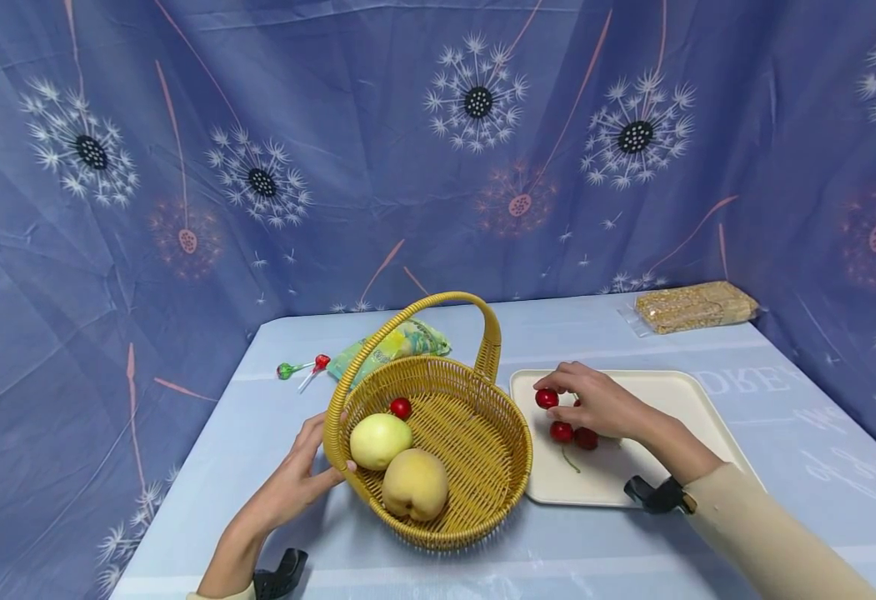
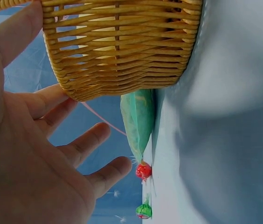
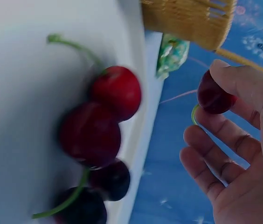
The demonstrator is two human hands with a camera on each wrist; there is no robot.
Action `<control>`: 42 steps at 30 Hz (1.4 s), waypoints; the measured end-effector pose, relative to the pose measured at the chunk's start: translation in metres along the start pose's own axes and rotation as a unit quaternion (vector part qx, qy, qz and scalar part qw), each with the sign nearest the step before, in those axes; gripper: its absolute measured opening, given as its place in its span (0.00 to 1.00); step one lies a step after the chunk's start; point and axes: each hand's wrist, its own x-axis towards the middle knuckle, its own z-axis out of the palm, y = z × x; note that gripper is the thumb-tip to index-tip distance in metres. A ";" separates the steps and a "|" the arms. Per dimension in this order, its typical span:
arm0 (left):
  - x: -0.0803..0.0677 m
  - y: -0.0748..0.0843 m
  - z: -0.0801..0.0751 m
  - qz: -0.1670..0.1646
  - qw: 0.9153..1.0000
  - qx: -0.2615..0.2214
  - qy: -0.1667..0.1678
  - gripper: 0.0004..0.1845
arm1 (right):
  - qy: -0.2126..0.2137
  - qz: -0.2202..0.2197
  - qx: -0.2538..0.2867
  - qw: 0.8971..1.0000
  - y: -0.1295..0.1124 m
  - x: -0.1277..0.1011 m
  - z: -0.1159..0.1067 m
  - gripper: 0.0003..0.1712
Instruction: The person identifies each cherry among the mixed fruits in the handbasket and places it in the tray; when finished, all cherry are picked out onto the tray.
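Observation:
My right hand (image 1: 595, 402) pinches a dark red cherry (image 3: 211, 95) between thumb and fingers, above the cream tray (image 1: 666, 383); its green stem hangs down. Several more cherries (image 3: 89, 135), some with stems, lie on the tray below the hand. To the left stands a yellow wicker basket (image 1: 483, 500) with an arched handle. My left hand (image 1: 298, 475) holds the basket's left rim by the handle's base with thumb and forefinger, its other fingers spread. Inside the basket are a cherry (image 1: 401, 407), a pale yellow-green fruit (image 1: 380, 442) and a peach-like yellow fruit (image 1: 415, 485).
Behind the basket lies a green patterned packet (image 1: 415, 340), with a red lollipop (image 1: 321, 362) and a green lollipop (image 1: 285, 371) to its left. A clear bag of grain-like food (image 1: 696, 307) is at the back right. A blue dandelion-print curtain (image 1: 377, 150) borders the table.

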 end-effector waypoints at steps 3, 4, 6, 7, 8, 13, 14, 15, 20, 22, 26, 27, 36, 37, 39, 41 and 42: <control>0.000 0.000 0.000 0.006 1.000 0.002 0.000 0.39 | 0.003 0.009 -0.005 1.000 0.010 0.001 0.005 0.20; 0.000 0.000 0.001 0.010 1.000 0.003 0.000 0.38 | 0.003 0.014 -0.008 1.000 0.013 0.002 0.006 0.20; 0.000 0.000 0.001 0.017 1.000 0.004 0.000 0.38 | 0.000 0.026 -0.014 1.000 0.019 0.002 0.009 0.20; 0.000 0.000 0.001 0.019 1.000 0.004 -0.001 0.38 | -0.002 0.033 -0.015 0.999 0.021 0.003 0.011 0.20; 0.000 0.000 0.001 0.019 1.000 0.003 0.000 0.38 | -0.004 0.040 -0.018 0.999 0.024 0.003 0.012 0.20; -0.001 -0.001 0.001 0.015 1.000 0.000 0.001 0.39 | -0.012 0.060 -0.029 0.998 0.035 0.004 0.018 0.20; -0.001 -0.001 0.001 0.014 1.000 0.000 0.002 0.39 | -0.013 0.062 -0.032 0.998 0.036 0.005 0.019 0.20; -0.001 -0.001 0.000 0.014 1.000 0.001 0.002 0.39 | -0.013 0.062 -0.033 0.997 0.038 0.005 0.020 0.20; -0.001 -0.002 0.000 0.014 1.000 0.005 0.004 0.39 | -0.016 0.061 -0.035 0.997 0.044 0.006 0.024 0.21; -0.001 -0.001 0.000 0.015 1.000 0.006 0.005 0.39 | -0.018 0.062 -0.035 0.997 0.046 0.006 0.026 0.21; -0.001 -0.001 0.000 0.015 1.000 0.007 0.005 0.39 | -0.027 0.065 -0.039 0.997 0.048 0.005 0.028 0.20; -0.001 -0.001 0.000 0.015 1.000 0.007 0.005 0.39 | -0.029 0.065 -0.039 0.997 0.049 0.005 0.028 0.20; -0.001 -0.001 -0.001 0.020 1.000 0.009 0.005 0.38 | -0.026 0.054 -0.047 0.997 0.045 0.003 0.020 0.21; -0.001 -0.001 -0.001 0.020 1.000 0.009 0.005 0.38 | -0.024 0.053 -0.048 0.997 0.043 0.002 0.019 0.21; -0.001 -0.001 -0.001 0.018 1.000 0.008 0.004 0.38 | -0.021 0.050 -0.045 0.997 0.039 0.002 0.015 0.21; -0.001 -0.001 -0.002 0.016 1.000 0.007 0.003 0.38 | -0.016 0.046 -0.041 0.998 0.035 0.002 0.011 0.20; -0.001 -0.001 -0.002 0.015 1.000 0.006 0.003 0.38 | -0.013 0.042 -0.039 0.998 0.033 0.003 0.010 0.21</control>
